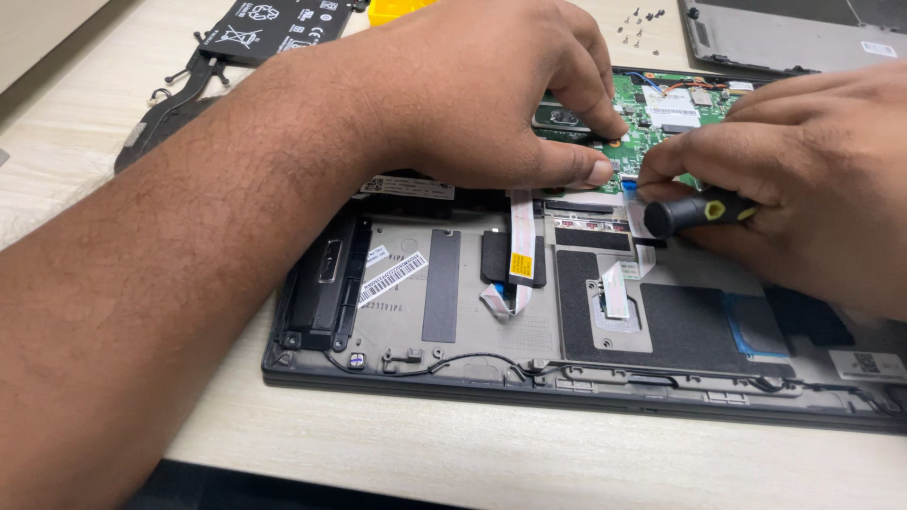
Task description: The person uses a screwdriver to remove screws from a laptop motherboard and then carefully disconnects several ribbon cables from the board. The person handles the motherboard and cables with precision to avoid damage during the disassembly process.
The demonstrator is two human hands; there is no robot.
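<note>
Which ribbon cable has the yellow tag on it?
The long white ribbon cable running down from under the left hand. The shorter one to its right, near the screwdriver, is plain.

Opened laptop chassis flat on desk, green board exposed; black-yellow screwdriver lying across its middle.

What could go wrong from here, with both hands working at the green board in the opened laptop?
1. The screwdriver in the right hand lies close to the thin ribbon cables; a slip might nick one.
2. The left hand presses on the green board, so bare fingers could stress small parts.
3. The loose screws on the table may roll or get lost.
</note>
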